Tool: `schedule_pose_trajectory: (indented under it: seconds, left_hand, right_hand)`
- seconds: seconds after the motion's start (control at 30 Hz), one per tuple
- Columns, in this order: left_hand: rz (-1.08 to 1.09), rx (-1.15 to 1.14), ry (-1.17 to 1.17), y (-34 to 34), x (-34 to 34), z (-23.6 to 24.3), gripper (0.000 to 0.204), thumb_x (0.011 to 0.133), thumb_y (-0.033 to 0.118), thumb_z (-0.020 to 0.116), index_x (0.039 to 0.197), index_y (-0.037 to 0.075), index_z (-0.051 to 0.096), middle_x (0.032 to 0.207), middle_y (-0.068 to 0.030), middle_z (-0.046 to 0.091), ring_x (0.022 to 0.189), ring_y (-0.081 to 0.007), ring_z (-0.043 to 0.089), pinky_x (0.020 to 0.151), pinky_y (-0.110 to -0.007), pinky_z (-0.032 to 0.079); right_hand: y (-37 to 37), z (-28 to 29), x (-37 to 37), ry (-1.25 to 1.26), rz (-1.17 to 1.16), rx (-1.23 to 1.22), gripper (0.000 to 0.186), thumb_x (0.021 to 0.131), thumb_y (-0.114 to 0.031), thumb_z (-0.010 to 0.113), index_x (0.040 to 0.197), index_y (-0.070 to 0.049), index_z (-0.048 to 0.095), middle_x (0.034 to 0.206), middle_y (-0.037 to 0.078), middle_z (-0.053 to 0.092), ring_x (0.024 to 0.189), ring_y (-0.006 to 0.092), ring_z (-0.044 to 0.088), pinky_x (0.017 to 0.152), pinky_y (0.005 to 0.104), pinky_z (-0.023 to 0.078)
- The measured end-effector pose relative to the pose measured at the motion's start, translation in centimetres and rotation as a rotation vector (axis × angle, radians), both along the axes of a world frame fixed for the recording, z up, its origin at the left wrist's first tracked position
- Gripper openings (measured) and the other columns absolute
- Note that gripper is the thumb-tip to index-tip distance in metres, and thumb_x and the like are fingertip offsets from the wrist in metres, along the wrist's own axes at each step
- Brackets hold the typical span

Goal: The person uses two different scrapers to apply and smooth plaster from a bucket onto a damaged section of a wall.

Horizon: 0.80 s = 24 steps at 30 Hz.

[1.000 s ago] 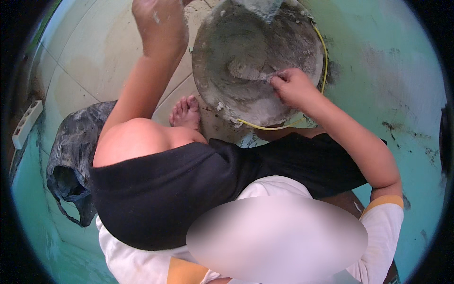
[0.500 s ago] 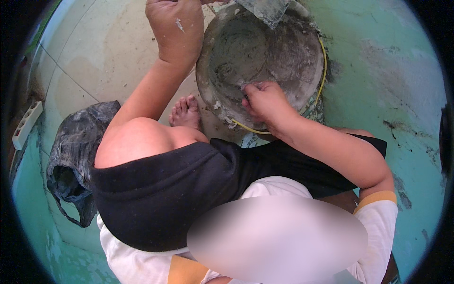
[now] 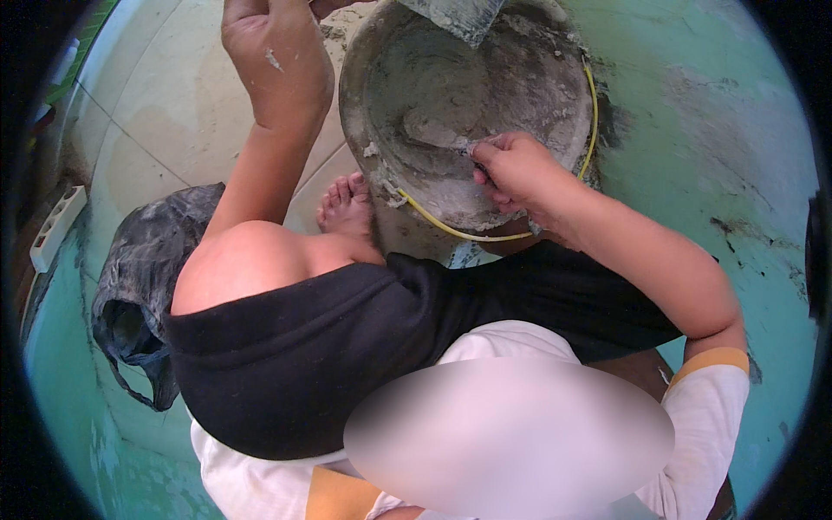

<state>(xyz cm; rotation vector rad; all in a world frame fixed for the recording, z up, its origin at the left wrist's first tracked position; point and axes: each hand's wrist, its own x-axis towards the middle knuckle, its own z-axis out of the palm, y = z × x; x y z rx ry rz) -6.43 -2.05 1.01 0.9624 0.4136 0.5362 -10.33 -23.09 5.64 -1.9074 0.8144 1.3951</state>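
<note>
In front of me stands a round bucket (image 3: 351, 104) with wet grey cement paste (image 3: 425, 78) inside. My right hand (image 3: 520, 173) is closed over its near side, gripping the thin handle of a small spoon-like tool (image 3: 438, 133). The tool's paste-coated end lies in the mix. My left hand (image 3: 277, 61) is raised left of the bucket, with a white smear on its back. Its fingers curl at the picture's upper edge, where most of them are cut off. A flat grey blade (image 3: 455, 16), caked with paste, hangs over the far rim; its handle is out of view.
The bucket's yellow wire handle (image 3: 451, 230) lies along its near right side. To the left, a dark plastic bag (image 3: 156, 269) rests near my knee, and a white block with holes (image 3: 59, 227) lies beyond. My bare foot (image 3: 347, 208) is close to the bucket.
My left hand and the flat blade have shifted left. My right hand has moved slightly right with the spoon-like tool, whose end now shows more clearly in the paste.
</note>
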Motion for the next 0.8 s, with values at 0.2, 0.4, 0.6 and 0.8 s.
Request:
schedule_pose_trajectory:
  seconds: [0.2,0.4,0.6,0.8]
  left_hand:
    - [-0.103,0.027,0.102,-0.7,-0.8,-0.7,0.03,0.105,0.033,0.059,0.117,0.006,0.056,0.096,-0.0075,0.071,0.078,-0.0172,0.07,0.065,-0.032,0.058]
    - [-0.147,-0.09,0.313,-0.9,-0.7,1.1,0.027,0.105,0.035,0.059,0.112,0.01,0.056,0.093,-0.0058,0.07,0.072,-0.0153,0.068,0.061,-0.031,0.057]
    - [-0.095,0.03,0.082,-0.4,1.5,-1.0,0.024,0.105,0.03,0.058,0.109,0.006,0.057,0.091,-0.0055,0.068,0.075,-0.0148,0.068,0.06,-0.029,0.058]
    - [-0.054,0.049,-0.067,0.8,5.8,-1.3,0.022,0.105,0.027,0.057,0.108,0.005,0.058,0.09,-0.0058,0.066,0.076,-0.0153,0.068,0.06,-0.029,0.06]
  right_hand:
    - [1.9,-0.3,-0.5,0.011,-0.134,0.102,0.024,0.1,-0.02,0.054,0.083,-0.004,0.054,0.065,0.001,0.048,0.048,0.0098,0.04,0.041,0.0291,0.028]
    - [3.6,-1.4,-0.1,-0.092,-0.352,0.202,0.019,0.1,-0.019,0.055,0.09,-0.002,0.054,0.073,0.005,0.056,0.053,0.0127,0.048,0.045,0.0305,0.035]
    - [3.9,-1.9,2.6,-0.167,-0.414,0.261,0.017,0.1,-0.017,0.054,0.091,-0.002,0.053,0.075,0.005,0.056,0.054,0.0114,0.047,0.045,0.0293,0.035]
    - [2.3,-3.7,3.9,-0.24,-0.388,0.36,0.017,0.101,-0.017,0.053,0.092,-0.003,0.054,0.077,0.003,0.056,0.052,0.0095,0.046,0.044,0.0262,0.033]
